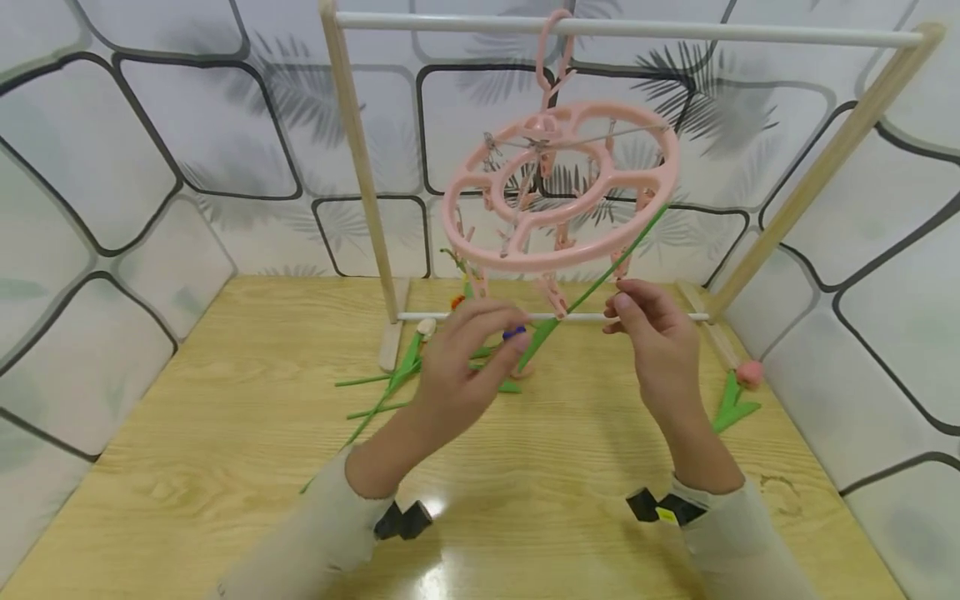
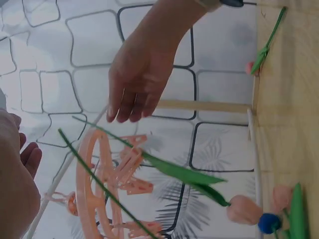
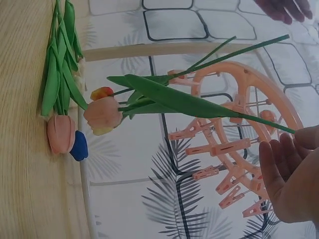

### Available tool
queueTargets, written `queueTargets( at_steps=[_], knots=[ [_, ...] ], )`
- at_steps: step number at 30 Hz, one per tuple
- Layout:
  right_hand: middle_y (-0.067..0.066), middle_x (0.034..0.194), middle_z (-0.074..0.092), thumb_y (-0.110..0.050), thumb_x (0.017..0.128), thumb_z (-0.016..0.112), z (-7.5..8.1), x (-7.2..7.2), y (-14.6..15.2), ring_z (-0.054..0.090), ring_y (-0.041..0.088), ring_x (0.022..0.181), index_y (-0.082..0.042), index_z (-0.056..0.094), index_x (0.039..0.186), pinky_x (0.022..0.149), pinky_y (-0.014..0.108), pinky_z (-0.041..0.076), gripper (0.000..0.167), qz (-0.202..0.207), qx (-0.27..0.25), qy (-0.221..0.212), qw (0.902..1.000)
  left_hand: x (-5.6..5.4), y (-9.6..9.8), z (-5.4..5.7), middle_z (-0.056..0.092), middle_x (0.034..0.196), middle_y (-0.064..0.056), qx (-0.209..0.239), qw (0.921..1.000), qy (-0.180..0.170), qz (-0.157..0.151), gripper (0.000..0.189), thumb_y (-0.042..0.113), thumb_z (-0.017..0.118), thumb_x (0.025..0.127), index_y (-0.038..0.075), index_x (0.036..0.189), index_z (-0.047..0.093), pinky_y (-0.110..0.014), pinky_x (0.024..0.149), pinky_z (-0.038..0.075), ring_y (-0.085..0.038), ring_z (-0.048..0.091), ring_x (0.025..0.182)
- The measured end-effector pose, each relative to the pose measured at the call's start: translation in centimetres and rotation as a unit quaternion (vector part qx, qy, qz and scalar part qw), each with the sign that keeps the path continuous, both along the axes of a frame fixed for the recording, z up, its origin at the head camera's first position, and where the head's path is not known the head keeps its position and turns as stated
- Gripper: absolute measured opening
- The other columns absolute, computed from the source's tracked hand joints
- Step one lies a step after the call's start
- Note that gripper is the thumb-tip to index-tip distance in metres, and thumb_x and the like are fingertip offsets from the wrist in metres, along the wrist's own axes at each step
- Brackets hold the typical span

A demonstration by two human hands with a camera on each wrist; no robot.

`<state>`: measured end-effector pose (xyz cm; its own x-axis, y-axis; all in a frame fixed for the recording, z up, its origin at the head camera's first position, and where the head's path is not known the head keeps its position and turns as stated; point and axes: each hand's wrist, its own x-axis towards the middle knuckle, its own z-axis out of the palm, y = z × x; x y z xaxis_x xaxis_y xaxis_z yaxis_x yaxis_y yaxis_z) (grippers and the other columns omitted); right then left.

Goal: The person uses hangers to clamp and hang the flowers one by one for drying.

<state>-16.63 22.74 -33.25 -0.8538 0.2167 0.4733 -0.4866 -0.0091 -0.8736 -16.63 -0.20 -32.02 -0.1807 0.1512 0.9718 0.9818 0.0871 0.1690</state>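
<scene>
A pink round clip hanger (image 1: 600, 248) hangs by its hook, with small clothespins around its ring. In one front clothespin (image 1: 553, 298) is the green stem of an artificial pink tulip (image 3: 102, 114), bloom downward. My left hand (image 1: 468, 358) is just left of this tulip, fingers bent loosely and thumb near the index finger, holding nothing visible. My right hand (image 1: 663, 346) is below the ring's right side; in the left wrist view its fingers (image 2: 127, 104) hang relaxed, apart from the stem. Behind the pink bloom shows a red-and-yellow tulip (image 3: 102, 93).
A rack with a white top bar (image 1: 712, 30) and wooden posts (image 1: 360, 142) stands on the wooden table (image 1: 525, 500). Several tulips lie under it, including a white one (image 1: 426, 327) and a blue one (image 3: 79, 147). Another pink tulip (image 1: 748, 373) lies by the right foot.
</scene>
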Motion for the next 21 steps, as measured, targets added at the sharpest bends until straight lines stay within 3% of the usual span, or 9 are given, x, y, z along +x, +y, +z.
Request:
queueTargets(
  at_steps=[5,8,14,21],
  knots=[
    [0.006,0.095,0.069,-0.009,0.098,0.066,0.0,0.4,0.8,0.066,0.017,0.088,0.002,0.068,0.115,0.071,0.025,0.059,0.02,0.0,-0.008,0.003,1.0,-2.7,-1.3,2.2,0.068,0.11,-0.013,-0.07,0.9951,-0.065,0.024,0.02,0.013,0.066,0.099,-0.001,0.112,0.07,-0.032,0.091,0.053,-0.023,0.064,0.103],
    [0.006,0.095,0.07,-0.006,0.097,0.066,-0.3,0.9,1.6,0.066,0.018,0.089,0.003,0.068,0.113,0.07,0.025,0.059,0.018,-0.002,-0.011,-0.001,0.9999,-4.1,-1.4,3.2,0.068,0.112,-0.012,-0.118,0.9889,-0.082,0.035,0.02,0.007,0.069,0.095,0.001,0.114,0.071,-0.032,0.094,0.051,-0.023,0.062,0.108],
    [0.003,0.101,0.069,-0.006,0.099,0.062,-1.3,2.5,4.2,0.064,0.014,0.092,-0.002,0.066,0.117,0.073,0.022,0.058,0.019,-0.001,-0.002,-0.033,0.9995,-5.9,-0.7,4.5,0.068,0.121,-0.01,-0.19,0.9777,-0.071,0.054,0.024,0.016,0.069,0.097,0.004,0.118,0.071,-0.033,0.105,0.046,-0.024,0.058,0.12],
    [-0.003,0.106,0.068,-0.012,0.099,0.065,-3.2,3.7,9.3,0.064,0.008,0.095,-0.006,0.065,0.124,0.073,0.018,0.058,0.025,-0.036,0.073,-0.083,0.9932,-7.2,0.5,5.2,0.069,0.122,-0.01,-0.232,0.969,-0.056,0.062,0.027,0.017,0.068,0.098,0.004,0.122,0.071,-0.028,0.106,0.047,-0.025,0.059,0.122]
  ],
)
